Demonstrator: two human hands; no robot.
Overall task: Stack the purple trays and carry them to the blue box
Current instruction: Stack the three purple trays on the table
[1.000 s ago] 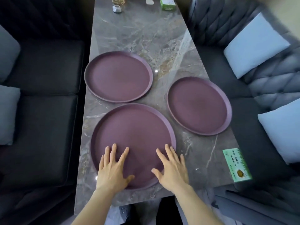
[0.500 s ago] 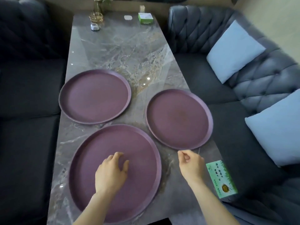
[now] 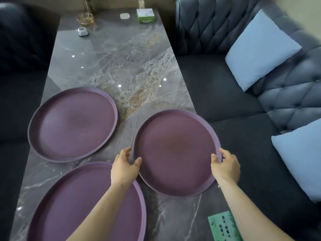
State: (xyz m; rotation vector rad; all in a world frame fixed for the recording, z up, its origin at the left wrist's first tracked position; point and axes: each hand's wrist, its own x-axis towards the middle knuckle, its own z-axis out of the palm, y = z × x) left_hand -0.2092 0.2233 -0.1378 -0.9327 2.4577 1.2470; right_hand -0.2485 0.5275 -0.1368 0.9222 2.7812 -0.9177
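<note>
Three round purple trays lie on a grey marble table [image 3: 121,54]. The right tray [image 3: 175,150] is gripped on both sides: my left hand [image 3: 124,168] clasps its left rim, my right hand [image 3: 225,166] clasps its right rim. It looks slightly raised and tilted, overhanging the table's right edge. The left tray [image 3: 73,124] lies flat further back. The largest tray [image 3: 73,206] sits nearest me, partly under my left forearm. No blue box is in view.
Dark sofas flank the table, with light blue cushions [image 3: 260,49] on the right one. A green card [image 3: 224,226] lies at the near right corner. At the far end stand a green box [image 3: 145,15], a glass dish [image 3: 85,20] and small white items.
Both hands left the large near tray and moved to the right tray, closing on its rims. The camera view shifted right and nearer.
</note>
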